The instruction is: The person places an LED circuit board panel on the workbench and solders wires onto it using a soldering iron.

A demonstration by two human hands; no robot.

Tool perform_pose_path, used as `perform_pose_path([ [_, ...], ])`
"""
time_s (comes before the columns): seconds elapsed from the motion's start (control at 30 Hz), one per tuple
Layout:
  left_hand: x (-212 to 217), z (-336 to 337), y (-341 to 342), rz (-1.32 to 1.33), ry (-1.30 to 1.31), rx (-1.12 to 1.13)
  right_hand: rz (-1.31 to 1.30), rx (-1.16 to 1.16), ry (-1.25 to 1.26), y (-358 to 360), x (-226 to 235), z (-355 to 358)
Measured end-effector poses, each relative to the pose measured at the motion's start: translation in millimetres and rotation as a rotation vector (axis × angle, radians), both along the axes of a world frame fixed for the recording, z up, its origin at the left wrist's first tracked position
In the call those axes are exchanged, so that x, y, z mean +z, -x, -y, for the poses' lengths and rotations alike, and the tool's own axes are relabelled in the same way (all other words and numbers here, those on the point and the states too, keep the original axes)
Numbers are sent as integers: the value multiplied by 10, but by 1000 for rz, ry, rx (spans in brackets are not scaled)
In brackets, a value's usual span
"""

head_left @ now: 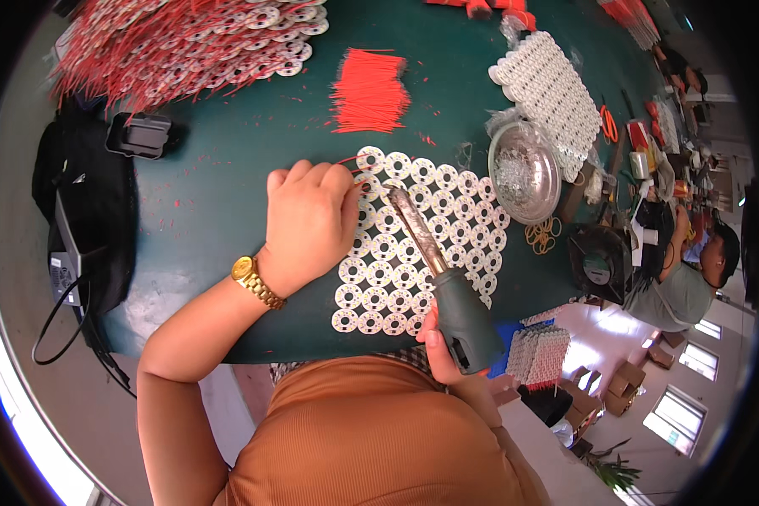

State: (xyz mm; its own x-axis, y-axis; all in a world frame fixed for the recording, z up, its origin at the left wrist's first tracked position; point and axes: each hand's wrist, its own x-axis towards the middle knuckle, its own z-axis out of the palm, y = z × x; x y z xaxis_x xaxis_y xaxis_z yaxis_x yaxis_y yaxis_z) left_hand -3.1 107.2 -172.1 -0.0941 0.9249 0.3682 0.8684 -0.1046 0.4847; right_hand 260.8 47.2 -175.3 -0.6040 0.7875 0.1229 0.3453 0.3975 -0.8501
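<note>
A panel of round white circuit boards (382,272), joined in rows, lies flat on the green table before me. My right hand (437,346) grips the dark handle of a soldering iron (464,312). Its metal barrel slants up and left across the panel, with the tip near the upper-left discs. My left hand (306,221), a gold watch on its wrist, is closed at the panel's upper-left edge. Thin red wire (352,158) shows at its fingertips, by the top-left disc. Most of that wire is hidden by the fingers. Beyond the panel lies a pile of cut red wires (369,90).
Stacked disc boards with red wires (202,46) fill the far left. A clear round dish (524,173), more white panels (552,97) and rubber bands (543,235) sit right. A grey plastic box (138,135) stands left, a black fan (600,263) right. Another person (679,287) sits further right.
</note>
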Motion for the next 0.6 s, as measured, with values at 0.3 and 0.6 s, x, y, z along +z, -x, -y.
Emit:
perform_pose_path([
  [0.3,-96,49,-50,85,-42,-28,-236,-354,245,18,259,27],
  [0.6,160,147,12,283,-249,-68,-319,-594,43,644,463,-256],
])
